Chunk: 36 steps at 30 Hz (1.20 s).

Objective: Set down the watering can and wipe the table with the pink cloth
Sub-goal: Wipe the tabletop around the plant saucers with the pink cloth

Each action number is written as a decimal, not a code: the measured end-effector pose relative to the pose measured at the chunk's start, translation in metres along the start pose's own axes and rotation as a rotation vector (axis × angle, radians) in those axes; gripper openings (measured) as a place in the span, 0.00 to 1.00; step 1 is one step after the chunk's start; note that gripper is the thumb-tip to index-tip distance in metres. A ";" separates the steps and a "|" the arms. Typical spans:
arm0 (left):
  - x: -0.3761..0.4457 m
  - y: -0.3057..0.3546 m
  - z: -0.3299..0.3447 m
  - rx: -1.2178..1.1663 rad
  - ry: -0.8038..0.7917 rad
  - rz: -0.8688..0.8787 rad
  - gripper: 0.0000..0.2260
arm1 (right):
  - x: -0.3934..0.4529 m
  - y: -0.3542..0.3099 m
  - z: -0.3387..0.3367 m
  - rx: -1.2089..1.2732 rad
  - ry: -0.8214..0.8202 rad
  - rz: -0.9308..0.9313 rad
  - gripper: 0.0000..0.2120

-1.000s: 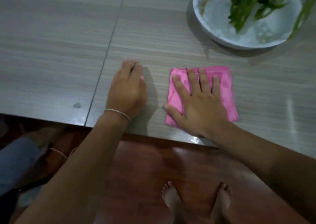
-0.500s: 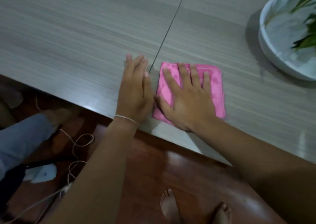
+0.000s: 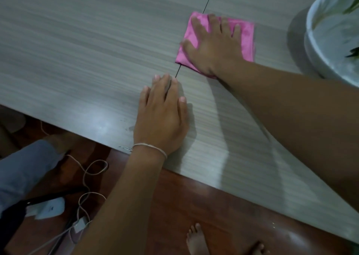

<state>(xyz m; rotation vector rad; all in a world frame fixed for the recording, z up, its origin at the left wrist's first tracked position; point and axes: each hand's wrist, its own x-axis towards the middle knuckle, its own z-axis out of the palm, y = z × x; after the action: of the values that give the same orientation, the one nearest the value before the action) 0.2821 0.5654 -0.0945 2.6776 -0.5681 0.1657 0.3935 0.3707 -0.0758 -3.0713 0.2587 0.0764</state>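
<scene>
A folded pink cloth [image 3: 246, 36] lies flat on the grey wood-grain table [image 3: 77, 50], over the dark seam between two table panels. My right hand [image 3: 211, 46] presses on it with straight, spread fingers. My left hand [image 3: 161, 116] rests flat on the table near the front edge, below and left of the cloth, with a thin band round the wrist. No watering can is in view.
A white plant pot [image 3: 330, 40] with green leaves stands at the table's right edge of view. Below the table edge lies a reddish floor with my bare feet [image 3: 196, 239], loose cables [image 3: 87, 177], a white device [image 3: 50, 208] and a grey-clad leg of another person [image 3: 23, 169].
My right hand has slid the pink cloth away from the table's front edge, farther from me. The left hand stays flat near the edge, now apart from the cloth.
</scene>
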 end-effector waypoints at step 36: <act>-0.036 0.171 0.026 -0.125 -0.310 0.206 0.25 | -0.279 0.147 0.016 0.136 0.085 0.090 0.32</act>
<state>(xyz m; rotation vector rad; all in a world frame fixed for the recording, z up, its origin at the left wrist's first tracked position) 0.1798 0.4247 -0.0645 2.5343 -0.9179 -0.2259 0.0936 0.2735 -0.0841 -2.9305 0.3897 -0.0652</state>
